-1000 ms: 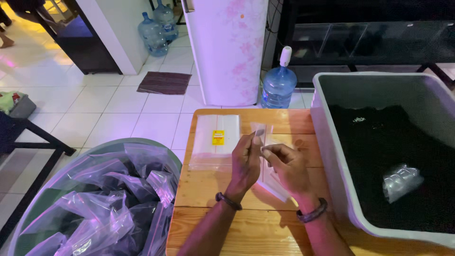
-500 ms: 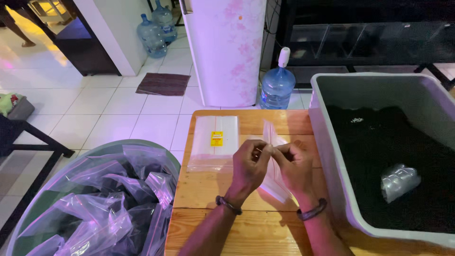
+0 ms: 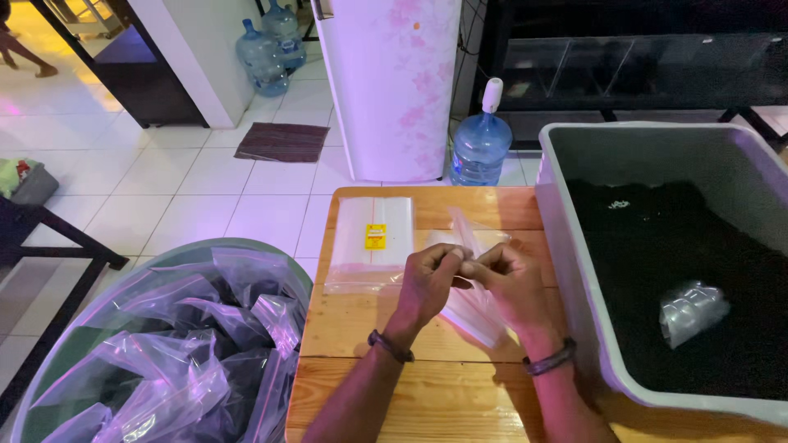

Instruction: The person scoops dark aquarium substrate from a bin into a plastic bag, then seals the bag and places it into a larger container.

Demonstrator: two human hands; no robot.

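Evidently a clear plastic bag [image 3: 472,303] is pinched at its upper edge by the left hand [image 3: 428,279] and the right hand [image 3: 509,275], fingers closed on the film, knuckles nearly touching. The bag lies on the wooden table [image 3: 394,328], partly under the palms, its loose flap rising just beyond the fingertips. For this to be done well, the two layers are best parted by a light rub between thumb and forefinger, with the pull kept gentle so the thin film is not torn. A stack of flat bags [image 3: 373,242] lies just left of the fingers. A grey tub [image 3: 574,271] holding dark material stands right of them; a bin of filled bags [image 3: 164,353] sits well left.
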